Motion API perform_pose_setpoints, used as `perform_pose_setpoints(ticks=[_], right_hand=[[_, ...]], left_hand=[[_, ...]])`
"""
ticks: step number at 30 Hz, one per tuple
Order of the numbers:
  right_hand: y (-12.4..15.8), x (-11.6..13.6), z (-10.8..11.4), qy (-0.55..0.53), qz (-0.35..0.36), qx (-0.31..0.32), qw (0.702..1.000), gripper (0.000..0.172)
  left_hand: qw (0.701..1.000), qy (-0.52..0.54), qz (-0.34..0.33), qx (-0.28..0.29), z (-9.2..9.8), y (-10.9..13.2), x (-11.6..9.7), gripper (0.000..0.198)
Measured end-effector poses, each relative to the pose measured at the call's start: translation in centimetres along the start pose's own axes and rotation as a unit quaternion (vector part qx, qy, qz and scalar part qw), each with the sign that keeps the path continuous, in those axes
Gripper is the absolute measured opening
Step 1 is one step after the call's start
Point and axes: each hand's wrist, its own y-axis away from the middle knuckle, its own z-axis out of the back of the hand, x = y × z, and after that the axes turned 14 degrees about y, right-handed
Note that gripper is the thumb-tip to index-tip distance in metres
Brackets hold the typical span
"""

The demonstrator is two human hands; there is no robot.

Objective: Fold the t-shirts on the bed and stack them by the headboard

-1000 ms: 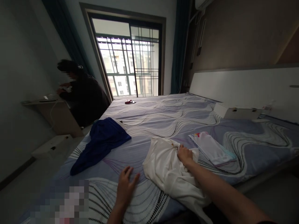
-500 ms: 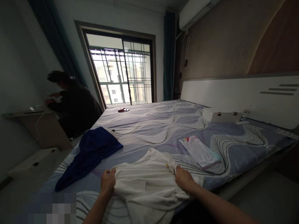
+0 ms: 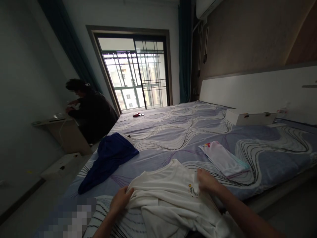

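A white T-shirt [image 3: 163, 191] with a small yellow print lies rumpled on the near edge of the bed [image 3: 188, 132]. My left hand [image 3: 121, 201] grips its left side and my right hand [image 3: 207, 181] pinches the cloth next to the print. Just beyond my right hand lies a folded white garment [image 3: 224, 158]. To the left, a dark blue garment [image 3: 109, 157] is heaped on the sheet.
Another person [image 3: 91, 109] sits at a small desk [image 3: 61, 129] by the window. A white box [image 3: 250, 117] rests near the headboard, and a small red object [image 3: 137, 114] lies at the bed's far side. A flat white box [image 3: 60, 163] lies on the floor.
My left hand left the sheet and took hold of the white T-shirt. Both hands have pulled the shirt toward me and spread it wider.
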Motion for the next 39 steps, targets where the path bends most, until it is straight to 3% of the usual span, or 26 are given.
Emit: perform_pose_setpoints(ticks=[2,4,7,8,11,15,22,29,34,39], right_hand=[[-1.8,2.7,0.8,-0.021,0.019,-0.021,0.999,0.065],[-3.4,5.5,0.7,-0.019,-0.022,-0.019,0.999,0.067],[-5.2,8.1,-1.0,0.019,-0.048,-0.037,0.998,0.038],[-5.7,8.3,-1.6,0.026,-0.038,-0.047,0.998,0.032],[-7.8,7.9,-2.8,0.028,-0.020,-0.058,0.998,0.037],[-12.3,6.8,-2.2,0.047,-0.040,-0.076,0.995,0.038],[-22.6,7.5,-1.8,0.062,-0.036,-0.082,0.994,0.037],[-34.7,9.4,-2.0,0.082,-0.015,-0.092,0.992,0.041],[-41.4,11.3,-2.1,0.066,0.018,-0.100,0.993,0.045],[-43.1,12.2,-2.1,0.063,0.043,-0.119,0.990,0.050]], left_hand=[[0.999,-0.020,-0.008,-0.043,-0.8,0.1,-0.1,0.043],[0.994,-0.061,-0.035,-0.083,-1.5,0.0,-0.3,0.045],[0.984,-0.130,-0.068,-0.103,-2.2,-0.9,-0.4,0.046],[0.982,-0.143,-0.072,-0.098,-2.2,-1.5,-0.4,0.045],[0.979,-0.167,-0.084,-0.082,-1.8,-3.9,-0.5,0.042],[0.977,-0.177,-0.100,-0.066,-1.0,-8.3,-0.8,0.039],[0.976,-0.186,-0.104,-0.053,0.2,-18.1,-1.0,0.041],[0.977,-0.183,-0.098,-0.058,1.3,-28.1,-0.6,0.045],[0.976,-0.169,-0.106,-0.083,1.3,-30.5,-0.3,0.045],[0.978,-0.155,-0.106,-0.093,1.1,-30.4,-0.4,0.045]])
